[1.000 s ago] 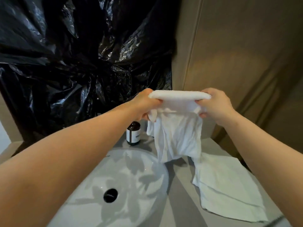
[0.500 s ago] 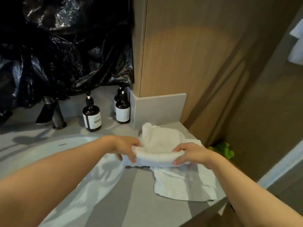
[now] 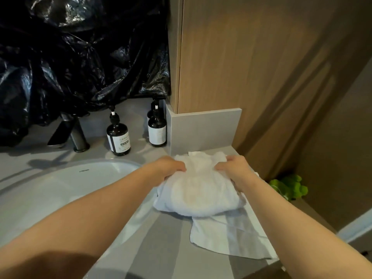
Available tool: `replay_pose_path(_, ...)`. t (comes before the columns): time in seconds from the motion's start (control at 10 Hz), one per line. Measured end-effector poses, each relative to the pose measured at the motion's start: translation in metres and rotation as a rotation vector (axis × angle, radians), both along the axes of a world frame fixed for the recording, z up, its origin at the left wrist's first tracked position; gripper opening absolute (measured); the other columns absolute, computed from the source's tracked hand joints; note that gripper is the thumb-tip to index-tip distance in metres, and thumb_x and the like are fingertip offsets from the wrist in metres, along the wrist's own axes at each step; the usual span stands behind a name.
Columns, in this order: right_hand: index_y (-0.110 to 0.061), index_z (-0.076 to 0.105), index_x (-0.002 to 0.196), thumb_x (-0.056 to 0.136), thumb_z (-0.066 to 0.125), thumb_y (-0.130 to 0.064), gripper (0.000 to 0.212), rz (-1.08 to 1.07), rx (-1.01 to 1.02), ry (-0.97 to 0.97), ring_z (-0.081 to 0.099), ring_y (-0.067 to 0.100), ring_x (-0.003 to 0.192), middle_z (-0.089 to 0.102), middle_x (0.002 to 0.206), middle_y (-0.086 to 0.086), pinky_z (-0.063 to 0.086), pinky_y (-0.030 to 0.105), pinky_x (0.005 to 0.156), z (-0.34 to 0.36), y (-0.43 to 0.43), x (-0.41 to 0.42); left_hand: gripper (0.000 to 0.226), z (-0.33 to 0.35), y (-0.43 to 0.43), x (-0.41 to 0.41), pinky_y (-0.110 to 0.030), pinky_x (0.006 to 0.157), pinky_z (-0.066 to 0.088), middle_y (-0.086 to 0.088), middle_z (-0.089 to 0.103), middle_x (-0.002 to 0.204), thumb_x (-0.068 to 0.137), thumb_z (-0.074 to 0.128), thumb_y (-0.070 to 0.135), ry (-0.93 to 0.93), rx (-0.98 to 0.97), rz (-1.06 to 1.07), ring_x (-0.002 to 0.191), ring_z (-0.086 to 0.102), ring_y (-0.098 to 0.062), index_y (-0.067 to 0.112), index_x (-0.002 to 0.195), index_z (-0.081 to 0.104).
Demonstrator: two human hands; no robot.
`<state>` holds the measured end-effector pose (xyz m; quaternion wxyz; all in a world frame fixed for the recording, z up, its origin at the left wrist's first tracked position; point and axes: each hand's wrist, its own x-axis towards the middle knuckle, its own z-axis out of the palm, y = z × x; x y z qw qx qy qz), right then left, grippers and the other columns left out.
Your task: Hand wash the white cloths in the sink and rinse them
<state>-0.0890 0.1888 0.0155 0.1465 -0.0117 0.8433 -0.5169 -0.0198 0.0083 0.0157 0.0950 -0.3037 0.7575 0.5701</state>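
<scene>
- The desk (image 3: pixel 161 248) holds the sink (image 3: pixel 60 188).
- Just right of the sink, the bunched white cloth (image 3: pixel 199 194) now lies spread on the flat white cloth (image 3: pixel 227 236); before, it was a tight roll.
- Its long side runs beside the sink, away from the person.
- The left hand (image 3: pixel 171 166) and right hand (image 3: pixel 235 168) grip its far end, fingers curled in.

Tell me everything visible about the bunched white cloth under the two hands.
The bunched white cloth looks like soft, thick towel fabric, gathered into a rounded heap. It lies on the grey counter, right of the sink, on top of a flatter white cloth. The left hand and the right hand grip its far part, one on each side.
</scene>
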Motion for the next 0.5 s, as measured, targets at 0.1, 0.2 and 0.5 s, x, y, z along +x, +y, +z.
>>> replay_pose_path(0.1, -0.013, 0.058, 0.125, 0.083, 0.067, -0.014, 0.043, 0.013, -0.011, 0.25, 0.056, 0.023, 0.102, 0.061, 0.119, 0.004, 0.048, 0.036, 0.087, 0.011, 0.005, -0.013, 0.015, 0.011, -0.005, -0.002, -0.026, 0.06, 0.047, -0.005, 0.065, 0.094, 0.088, 0.06, 0.013, 0.211, 0.116, 0.041, 0.075, 0.06, -0.015, 0.014, 0.102, 0.059)
replay_pose_path(0.2, -0.015, 0.052, 0.124, 0.088, 0.06, -0.021, 0.038, 0.093, 0.336, 0.267, 0.053, 0.026, 0.103, 0.055, 0.126, 0.009, 0.044, 0.034, 0.083, 0.005, 0.008, -0.019, 0.049, 0.0, -0.009, 0.001, -0.029, 0.066, 0.046, -0.008, 0.06, 0.113, 0.086, 0.064, 0.022, 0.079, -0.221, -0.078, 0.084, 0.057, -0.02, 0.014, 0.13, 0.042)
replay_pose_path(0.5, -0.033, 0.028, 0.145, 0.098, 0.027, -0.052, 0.051, 0.482, 0.768, 0.266, 0.008, 0.023, 0.146, 0.022, 0.156, -0.01, 0.012, 0.047, 0.113, -0.023, 0.006, -0.001, 0.058, -0.056, 0.019, -0.002, -0.046, 0.117, -0.004, 0.008, -0.007, 0.159, 0.098, 0.019, 0.055, 0.045, -0.792, -0.568, 0.146, -0.01, -0.015, 0.036, 0.15, 0.002)
